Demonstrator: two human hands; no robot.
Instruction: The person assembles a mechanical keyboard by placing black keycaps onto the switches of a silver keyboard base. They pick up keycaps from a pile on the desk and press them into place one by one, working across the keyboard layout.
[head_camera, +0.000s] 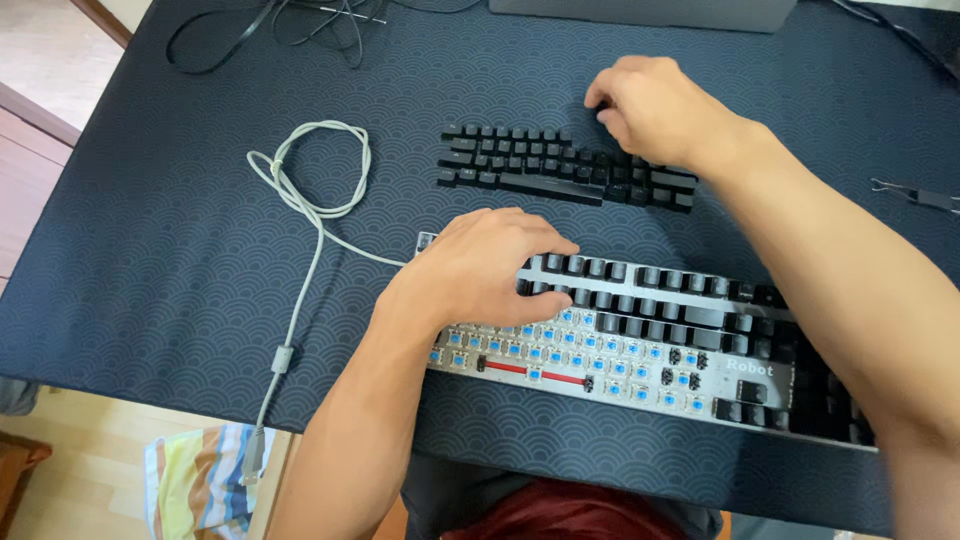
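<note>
Two hands in view from the head cam, both busy over a half-stripped mechanical keyboard (650, 345) lying on the desk (150, 250), which is covered by a dark mat with a wave pattern.

My left hand (490, 268) rests palm-down on the upper left part of the keyboard, fingers held loosely together and curled over the top rows. It covers the keys under it, so I can't tell whether it's pinching anything. The lower left area of the board has its caps off, with blue switches (610, 350) showing on the pale plate, plus a red bar where the long key would sit. The top rows and the right end have dark caps on.

My right hand (655, 105) is further away, at the far right end of the loose keycaps (560, 165). These are laid out on the mat in neat rows just beyond the keyboard, apart from it. The fingers are bunched and bent down toward the caps at that corner, but the fingertips are hidden behind the knuckles, so I can't say if a cap is actually gripped.

A grey cable (315, 215) runs from the keyboard's left corner, loops once on the mat and trails off the near edge of the desk. Black cables (290, 25) lie tangled at the far edge, next to the base of a grey stand (640, 12). A small dark wire tool (915, 195) sits off to the right, well apart from everything else.
</note>
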